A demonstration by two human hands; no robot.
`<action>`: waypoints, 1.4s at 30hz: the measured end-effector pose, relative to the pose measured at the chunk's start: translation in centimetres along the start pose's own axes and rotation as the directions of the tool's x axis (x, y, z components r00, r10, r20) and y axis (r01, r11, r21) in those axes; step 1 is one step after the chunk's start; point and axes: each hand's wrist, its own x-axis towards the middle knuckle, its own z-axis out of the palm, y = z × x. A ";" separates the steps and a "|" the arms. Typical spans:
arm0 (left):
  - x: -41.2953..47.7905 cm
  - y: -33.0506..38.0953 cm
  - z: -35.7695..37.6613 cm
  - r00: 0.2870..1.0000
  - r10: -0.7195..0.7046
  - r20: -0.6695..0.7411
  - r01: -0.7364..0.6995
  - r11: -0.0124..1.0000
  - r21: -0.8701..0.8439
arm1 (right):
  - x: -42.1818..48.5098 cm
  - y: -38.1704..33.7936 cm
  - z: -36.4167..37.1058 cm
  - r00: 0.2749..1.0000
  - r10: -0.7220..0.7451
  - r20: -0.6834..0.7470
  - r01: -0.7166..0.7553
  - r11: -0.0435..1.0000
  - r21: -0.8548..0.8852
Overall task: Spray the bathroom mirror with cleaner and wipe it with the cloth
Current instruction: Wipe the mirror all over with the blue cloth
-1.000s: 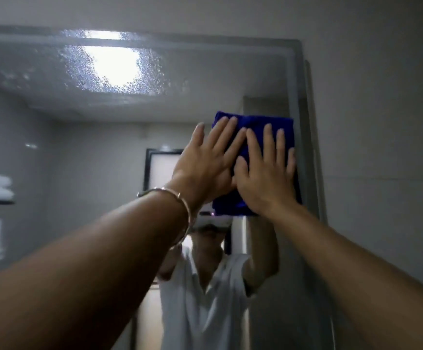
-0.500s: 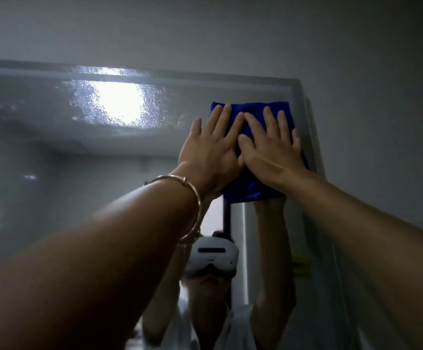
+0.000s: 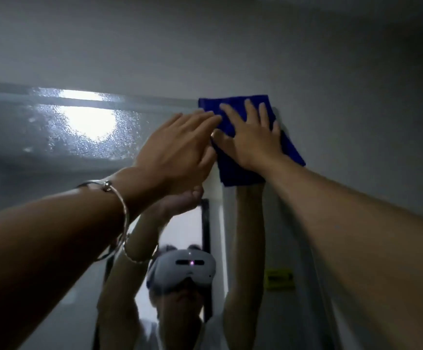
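Hands: both flat and spread, gripping nothing; right hand point(image 3: 250, 140) presses the cloth against the glass, left hand point(image 3: 177, 150) lies beside it, fingertips reaching the cloth's left edge.
Wrist: thin metal bangle point(image 3: 119, 210) on the left forearm.
Cloth: blue cloth point(image 3: 233, 173), folded, pinned at the mirror's top right corner, its upper edge at the frame.
Mirror: mirror point(image 3: 28, 160) beaded with spray droplets around a reflected ceiling light point(image 3: 86, 120); reflection shows raised arms and a white headset point(image 3: 187, 269).
Room: plain grey wall point(image 3: 356, 84) above and right of the mirror; dim light.
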 end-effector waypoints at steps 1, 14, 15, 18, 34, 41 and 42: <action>0.0 0.2 0.0 1.000 0.031 0.003 -0.031 0.999 0.009 | 1.3 0.7 -0.6 0.998 0.065 0.006 -0.066 0.997 0.032; -3.7 -3.5 -2.2 0.979 0.197 0.059 -0.205 0.957 0.205 | 2.0 -1.2 -0.3 0.996 -0.083 -0.044 0.085 0.995 0.043; -4.8 -4.8 -3.1 0.979 0.189 0.076 -0.202 0.949 0.241 | 2.7 -0.4 -0.5 0.996 0.079 -0.040 -0.075 0.993 0.090; -7.6 -7.1 -5.1 0.984 0.139 0.115 -0.167 0.944 0.285 | 2.4 -4.1 0.8 0.991 0.116 -0.065 -0.114 0.993 0.032; -17.4 -20.4 -12.4 0.996 -0.018 0.090 -0.007 0.963 0.270 | -0.3 -23.5 4.4 0.998 -0.001 -0.062 0.007 0.996 0.087; -19.5 -24.0 -14.8 0.996 -0.009 0.091 -0.011 0.976 0.216 | -0.8 -31.1 5.5 0.941 -0.337 0.014 0.337 0.941 0.022; -20.7 -25.1 -15.5 0.995 -0.036 0.093 0.014 0.974 0.227 | 0.6 -29.3 5.0 0.984 -0.178 0.002 0.177 0.983 0.057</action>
